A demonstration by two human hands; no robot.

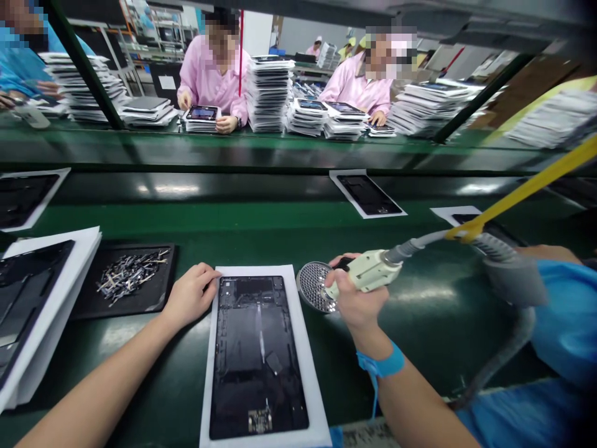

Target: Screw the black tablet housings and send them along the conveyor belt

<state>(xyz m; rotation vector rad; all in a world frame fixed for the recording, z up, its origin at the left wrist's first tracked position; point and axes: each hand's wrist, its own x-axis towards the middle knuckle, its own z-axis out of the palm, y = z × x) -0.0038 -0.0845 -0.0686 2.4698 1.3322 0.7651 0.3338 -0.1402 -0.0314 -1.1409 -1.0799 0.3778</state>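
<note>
A black tablet housing [254, 330] lies on a white sheet [310, 404] in front of me, its inner side up, with a small circuit board [260, 421] at the near end. My left hand [193, 292] is closed, its fingertips at the far left corner of the sheet and housing. To the right of the housing, my right hand [361, 305] is wrapped round a pale hand-held blower [373, 271] with a round, perforated metal head [317, 286]. A grey hose [422, 241] runs from its rear end. A blue band [382, 362] circles my right wrist.
A black tray [163, 274] of small strips and stacked housings with sheets [41, 311] stand at left. Farther back lies another housing [368, 194]. A yellow strap [536, 180] holds the hose. A co-worker's blue sleeve [564, 311] is close at right; people sit behind tall stacks [270, 93].
</note>
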